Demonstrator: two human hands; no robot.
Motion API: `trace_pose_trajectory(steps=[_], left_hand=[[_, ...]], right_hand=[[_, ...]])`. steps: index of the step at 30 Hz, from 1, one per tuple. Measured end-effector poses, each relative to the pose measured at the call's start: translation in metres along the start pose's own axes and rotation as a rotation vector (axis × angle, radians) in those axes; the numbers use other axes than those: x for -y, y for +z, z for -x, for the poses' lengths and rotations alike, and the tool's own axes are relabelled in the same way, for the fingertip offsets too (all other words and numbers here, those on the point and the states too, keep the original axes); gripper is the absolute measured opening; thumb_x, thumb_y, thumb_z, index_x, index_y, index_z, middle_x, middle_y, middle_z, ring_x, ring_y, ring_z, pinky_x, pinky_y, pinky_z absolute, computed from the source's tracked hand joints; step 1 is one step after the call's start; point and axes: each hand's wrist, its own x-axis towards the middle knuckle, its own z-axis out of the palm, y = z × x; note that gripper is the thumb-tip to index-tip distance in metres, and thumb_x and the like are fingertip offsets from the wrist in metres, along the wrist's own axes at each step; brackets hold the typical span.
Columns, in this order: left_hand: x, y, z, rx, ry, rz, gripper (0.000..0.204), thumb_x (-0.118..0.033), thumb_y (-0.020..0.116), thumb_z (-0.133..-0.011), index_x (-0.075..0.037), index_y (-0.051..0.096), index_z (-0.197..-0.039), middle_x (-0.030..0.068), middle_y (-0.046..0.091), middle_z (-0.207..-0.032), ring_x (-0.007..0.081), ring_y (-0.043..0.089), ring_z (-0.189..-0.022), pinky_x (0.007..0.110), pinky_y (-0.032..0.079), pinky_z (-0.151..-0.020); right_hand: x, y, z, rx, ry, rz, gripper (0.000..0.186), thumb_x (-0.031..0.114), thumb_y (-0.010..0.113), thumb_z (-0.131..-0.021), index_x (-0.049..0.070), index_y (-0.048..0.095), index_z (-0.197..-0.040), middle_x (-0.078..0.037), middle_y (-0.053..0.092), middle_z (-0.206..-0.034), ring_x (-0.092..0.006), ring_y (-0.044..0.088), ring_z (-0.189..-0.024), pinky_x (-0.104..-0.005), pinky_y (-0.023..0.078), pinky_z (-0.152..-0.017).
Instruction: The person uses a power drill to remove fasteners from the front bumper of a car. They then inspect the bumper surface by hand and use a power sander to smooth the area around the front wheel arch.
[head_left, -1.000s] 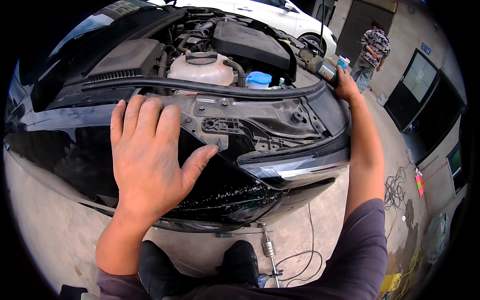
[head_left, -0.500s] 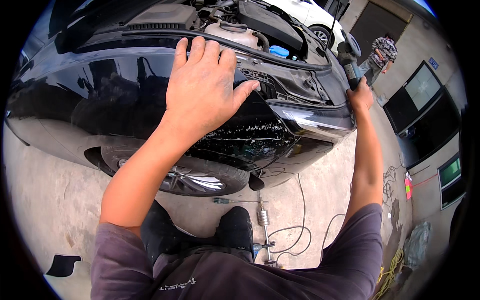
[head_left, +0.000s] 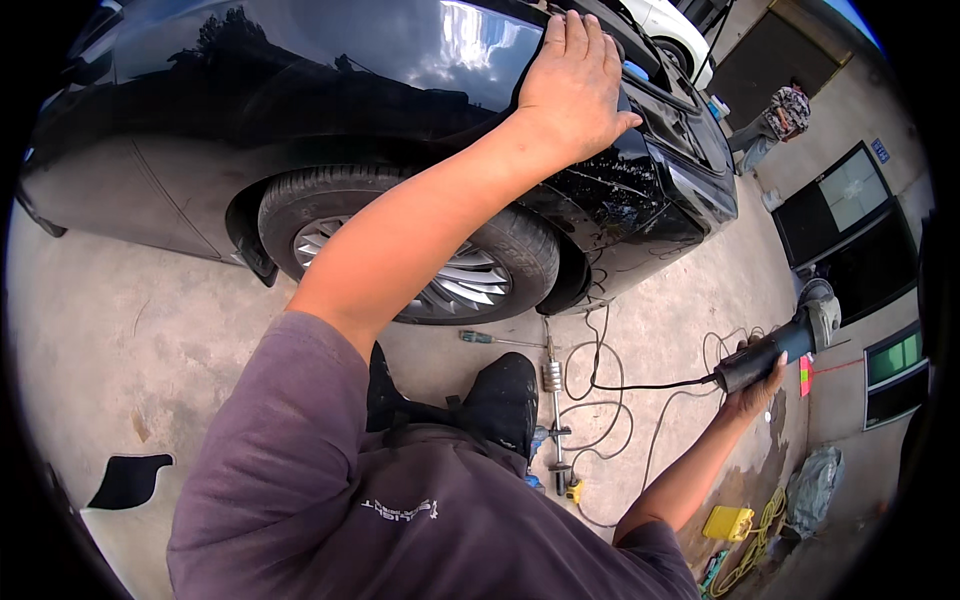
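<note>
My left hand [head_left: 570, 90] rests open over the upper edge of the black car's front fender [head_left: 430, 85], fingers extended toward the bonnet gap, thumb out. Below it, scraped, speckled paint [head_left: 628, 175] marks the panel ahead of the wheel [head_left: 515, 260]. My right hand [head_left: 752, 395] grips a dark angle grinder [head_left: 760, 362] by its body, held out at the right, away from the car. Its disc guard points up and outward, and a black cord runs from its rear end down to loops on the ground.
On the concrete lie a slide hammer [head_left: 552, 378], a screwdriver [head_left: 478, 338], yellow case [head_left: 727, 523], coiled hose and grey plastic sack [head_left: 812, 490]. Another person [head_left: 780, 115] stands by the wall with doors and windows [head_left: 890, 365]; a white car [head_left: 680, 30] is behind.
The view has swung down toward the wheel. The grinder has left the front of the engine bay and moved down and outward in my right hand. My left hand stays on the fender edge.
</note>
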Motion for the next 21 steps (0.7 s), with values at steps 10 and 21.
trace_pose_trajectory(steps=[10, 21], left_hand=[[0.017, -0.005, 0.131, 0.000, 0.299, 0.183, 0.106, -0.065, 0.068, -0.085, 0.007, 0.039, -0.157, 0.0292, 0.033, -0.166, 0.0443, 0.025, -0.158, 0.057, 0.016, -0.129], [0.149, -0.008, 0.191, -0.244, 0.120, -0.047, 0.094, -0.075, 0.033, -0.101, -0.002, 0.041, -0.159, 0.0213, 0.044, -0.163, 0.0414, 0.033, -0.156, 0.055, 0.012, -0.130]], right_hand=[[-0.092, -0.003, 0.198, 0.010, 0.214, -0.163, 0.053, 0.024, 0.075, -0.088, -0.001, 0.055, -0.130, -0.017, 0.067, -0.105, -0.0322, 0.068, -0.096, -0.0446, 0.058, -0.094], [-0.021, -0.008, 0.196, 0.089, -0.286, 0.498, 0.091, 0.022, 0.082, -0.080, -0.004, 0.038, -0.156, -0.021, 0.060, -0.133, -0.0342, 0.064, -0.118, -0.0498, 0.054, -0.108]])
